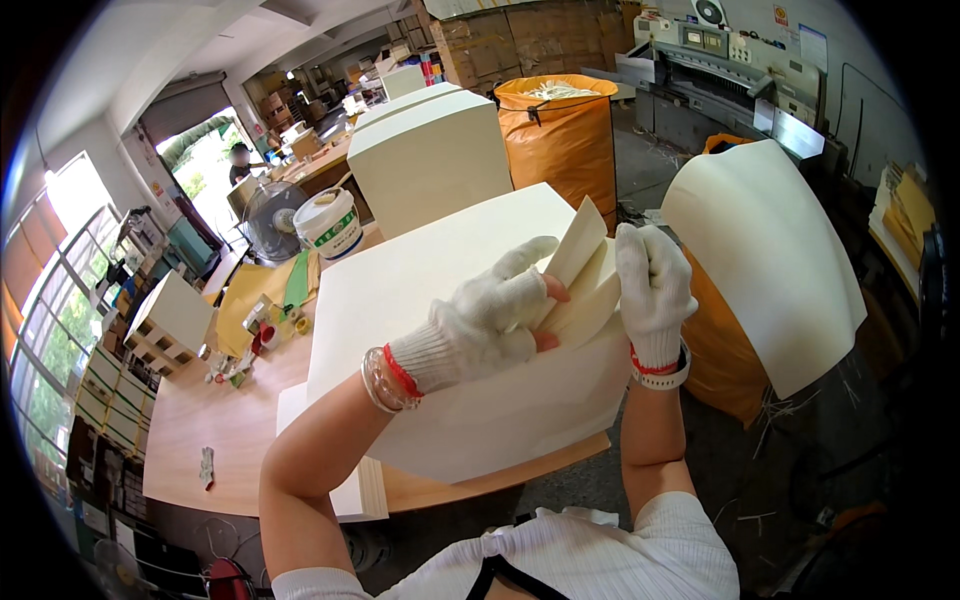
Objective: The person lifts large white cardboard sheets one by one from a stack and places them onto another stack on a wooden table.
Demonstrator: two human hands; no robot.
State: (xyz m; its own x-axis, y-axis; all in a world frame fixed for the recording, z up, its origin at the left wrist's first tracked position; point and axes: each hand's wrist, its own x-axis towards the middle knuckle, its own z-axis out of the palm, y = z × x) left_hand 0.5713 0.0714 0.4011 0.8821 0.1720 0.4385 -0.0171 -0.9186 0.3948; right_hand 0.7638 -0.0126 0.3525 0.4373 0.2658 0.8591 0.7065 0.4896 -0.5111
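Observation:
A wide stack of white paper sheets (420,270) lies before me on the table. Its right-hand corner is curled up into folded flaps (578,250). My left hand (485,310), in a white knitted glove with bare fingertips, reaches across the stack, thumb and fingers around the curled flaps. My right hand (655,285), gloved too, is closed in a fist at the right edge of the lifted sheets; its fingertips are hidden.
Behind stands a tall white paper stack (430,150), beside a white bucket (328,222) and an orange sack (557,140) of paper strips. To the right, a large white sheet (765,260) drapes over another orange sack. Tape rolls (268,335) sit on the wooden table (190,430).

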